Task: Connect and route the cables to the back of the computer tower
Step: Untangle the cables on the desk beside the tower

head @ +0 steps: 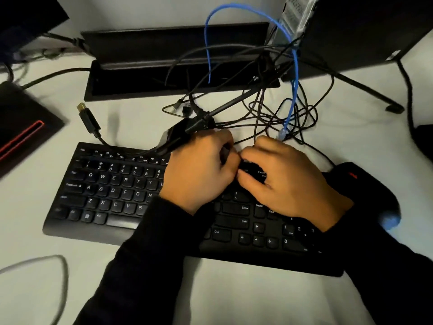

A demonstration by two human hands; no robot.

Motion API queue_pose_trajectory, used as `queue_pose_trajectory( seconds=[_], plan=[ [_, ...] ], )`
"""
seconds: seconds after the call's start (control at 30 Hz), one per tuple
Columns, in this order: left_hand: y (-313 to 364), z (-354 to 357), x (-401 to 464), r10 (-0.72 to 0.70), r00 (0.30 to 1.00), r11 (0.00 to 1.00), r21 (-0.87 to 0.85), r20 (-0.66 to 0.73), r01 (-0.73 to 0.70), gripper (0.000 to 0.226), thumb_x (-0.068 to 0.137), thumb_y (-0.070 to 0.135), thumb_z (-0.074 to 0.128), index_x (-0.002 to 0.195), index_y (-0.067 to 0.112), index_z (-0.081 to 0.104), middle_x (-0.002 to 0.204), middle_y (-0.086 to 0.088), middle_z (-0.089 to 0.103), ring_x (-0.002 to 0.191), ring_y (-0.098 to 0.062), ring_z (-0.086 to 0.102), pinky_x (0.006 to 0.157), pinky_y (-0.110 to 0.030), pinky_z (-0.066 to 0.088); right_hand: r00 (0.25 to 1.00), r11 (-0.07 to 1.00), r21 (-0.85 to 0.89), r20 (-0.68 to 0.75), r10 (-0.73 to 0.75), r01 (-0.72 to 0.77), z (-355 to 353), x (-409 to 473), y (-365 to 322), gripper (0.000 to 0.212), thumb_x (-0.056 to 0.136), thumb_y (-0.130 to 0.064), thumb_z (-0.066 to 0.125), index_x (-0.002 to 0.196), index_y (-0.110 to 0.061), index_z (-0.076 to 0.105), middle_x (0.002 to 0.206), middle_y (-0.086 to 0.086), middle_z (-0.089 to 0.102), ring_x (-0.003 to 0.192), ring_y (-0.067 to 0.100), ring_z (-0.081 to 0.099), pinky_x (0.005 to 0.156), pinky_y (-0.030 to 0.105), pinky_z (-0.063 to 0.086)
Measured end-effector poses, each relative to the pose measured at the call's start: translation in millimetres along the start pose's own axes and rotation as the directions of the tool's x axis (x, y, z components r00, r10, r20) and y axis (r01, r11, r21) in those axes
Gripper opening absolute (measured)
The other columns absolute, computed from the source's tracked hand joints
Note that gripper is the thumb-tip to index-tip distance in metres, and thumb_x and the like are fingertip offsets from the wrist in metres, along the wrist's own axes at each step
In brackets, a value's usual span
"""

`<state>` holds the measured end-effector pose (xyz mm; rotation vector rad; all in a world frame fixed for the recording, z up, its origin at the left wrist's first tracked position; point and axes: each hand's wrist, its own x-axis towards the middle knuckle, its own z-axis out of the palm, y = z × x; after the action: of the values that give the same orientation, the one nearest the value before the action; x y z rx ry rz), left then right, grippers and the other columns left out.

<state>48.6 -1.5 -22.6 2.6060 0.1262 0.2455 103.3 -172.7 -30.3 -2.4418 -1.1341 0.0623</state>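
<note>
**Both hands busy over the keyboard, cables piled behind**

Nearest to us, two dark sleeves [150, 266] reach in over the white counter [229, 299], and a grey cord [61, 273] loops at the lower left edge. Just past them sits the black keyboard [110, 186], lying at a slight angle, and both hands are above its right half. Our left hand [199, 167] has its fingers curled tight around a thick bundle of black cables [185, 134], which sticks out to the upper left of the fist. Our right hand [288, 177] is right beside it, fingers bent in and pinching something small and dark between the two hands; we cannot tell what it is. A black mouse [372, 184] lies just right of that wrist.

Further on, a black plug with a gold tip [87, 119] lies loose on the counter, just beyond the keyboard's top edge. To the right a tangle of thin black wires [293, 113] spreads out, and a blue network cable [294, 73] arches up and over, its clear plug [281, 133] resting near our right hand. Behind that, an open black cable tray [164, 83] is set in the counter. At the far right stands the computer tower [365, 29], its vented back [296, 15] facing the cables.
</note>
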Motion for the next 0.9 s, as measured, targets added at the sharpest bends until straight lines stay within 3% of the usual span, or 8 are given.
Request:
queue_pose_trajectory(
  seconds=[0.13, 0.23, 0.33, 0.4, 0.47, 0.57, 0.77, 0.9],
  plan=[
    [3.7, -2.2, -2.7, 0.058, 0.998, 0.997, -0.043, -0.038, -0.059, 0.016, 0.085, 0.037, 0.052, 0.091, 0.028, 0.064, 0.083, 0.005, 0.068, 0.082, -0.027, 0.065, 0.073, -0.043, 0.056, 0.999, 0.999, 0.03, -0.003, 0.033, -0.033, -0.9, -9.7, 1.1, 0.037, 0.09, -0.057, 0.047, 0.113, -0.032, 0.063, 0.095, -0.009, 0.049, 0.089, 0.015, 0.054, 0.074, 0.043, 0.053],
    [1.5, 2.6, -3.0, 0.088, 0.973, 0.987, -0.113, -0.214, -0.114, 0.018, 0.085, 0.036, 0.055, 0.087, 0.023, 0.067, 0.077, 0.005, 0.065, 0.075, -0.022, 0.062, 0.071, -0.041, 0.054, 0.976, 0.987, 0.133, -0.187, 0.113, -0.088, -7.4, -7.4, 3.7, 0.032, 0.087, -0.047, 0.064, 0.111, -0.027, 0.068, 0.101, -0.007, 0.051, 0.095, 0.014, 0.055, 0.083, 0.038, 0.052],
    [12.5, 3.2, -6.5, 0.042, 0.928, 0.968, -0.214, -0.371, -0.129, 0.016, 0.087, 0.032, 0.061, 0.096, 0.02, 0.068, 0.08, 0.007, 0.064, 0.076, -0.016, 0.061, 0.076, -0.038, 0.052, 0.75, 0.942, 0.274, -0.577, 0.323, -0.194, -32.4, 6.9, 5.1, 0.023, 0.084, -0.029, 0.076, 0.1, -0.022, 0.061, 0.102, -0.003, 0.056, 0.088, 0.014, 0.057, 0.081, 0.033, 0.051],
    [21.3, 3.1, -9.1, 0.049, 0.905, 0.949, -0.262, -0.423, -0.174, 0.026, 0.089, 0.025, 0.064, 0.114, 0.019, 0.066, 0.086, 0.007, 0.064, 0.079, -0.014, 0.061, 0.081, -0.033, 0.051, 0.664, 0.904, 0.342, -0.617, 0.422, -0.257, -44.7, 17.1, 7.0, 0.039, 0.085, -0.033, 0.077, 0.116, -0.02, 0.057, 0.114, 0.001, 0.055, 0.096, 0.015, 0.056, 0.081, 0.025, 0.044],
    [25.1, 5.0, -8.3, 0.082, 0.886, 0.936, -0.271, -0.456, -0.226, 0.034, 0.089, 0.017, 0.066, 0.122, 0.018, 0.063, 0.088, 0.007, 0.061, 0.077, -0.014, 0.058, 0.078, -0.03, 0.049, 0.711, 0.865, 0.34, -0.496, 0.499, -0.37, -46.3, 23.7, 17.5, 0.062, 0.087, -0.04, 0.076, 0.14, -0.023, 0.048, 0.132, 0.003, 0.051, 0.11, 0.015, 0.052, 0.089, 0.022, 0.04],
    [27.3, 4.7, -8.4, 0.061, 0.857, 0.917, -0.31, -0.511, -0.25, 0.03, 0.088, 0.01, 0.068, 0.116, 0.018, 0.064, 0.083, 0.005, 0.057, 0.071, -0.016, 0.056, 0.068, -0.034, 0.049, 0.811, 0.878, 0.296, -0.354, 0.466, -0.375, -33.9, 24.5, 27.0, 0.067, 0.091, -0.041, 0.071, 0.15, -0.033, 0.041, 0.135, 0.002, 0.055, 0.111, 0.023, 0.061, 0.099, 0.037, 0.05],
    [57.9, -20.4, 5.5, 0.236, 0.714, 0.907, -0.114, -0.66, -0.405, 0.022, 0.087, 0.011, 0.068, 0.109, 0.007, 0.072, 0.089, 0.003, 0.062, 0.08, -0.014, 0.055, 0.078, -0.02, 0.043, 0.935, 0.944, 0.221, -0.204, 0.288, -0.243, -24.3, 14.7, 21.6, 0.036, 0.089, -0.047, 0.055, 0.12, -0.032, 0.063, 0.091, -0.003, 0.065, 0.085, 0.02, 0.061, 0.08, 0.038, 0.054],
    [45.2, -31.7, 44.7, 0.255, 0.86, 0.967, 0.128, -0.442, -0.221, 0.054, 0.087, 0.04, 0.066, 0.137, 0.021, 0.06, 0.132, -0.006, 0.054, 0.115, -0.029, 0.052, 0.096, -0.045, 0.049, 0.932, 0.983, 0.114, -0.318, 0.176, -0.146, -36.5, 7.8, 22.3, 0.005, 0.09, -0.026, 0.065, 0.089, -0.024, 0.069, 0.084, -0.002, 0.06, 0.077, 0.014, 0.056, 0.076, 0.036, 0.05]
  ],
)
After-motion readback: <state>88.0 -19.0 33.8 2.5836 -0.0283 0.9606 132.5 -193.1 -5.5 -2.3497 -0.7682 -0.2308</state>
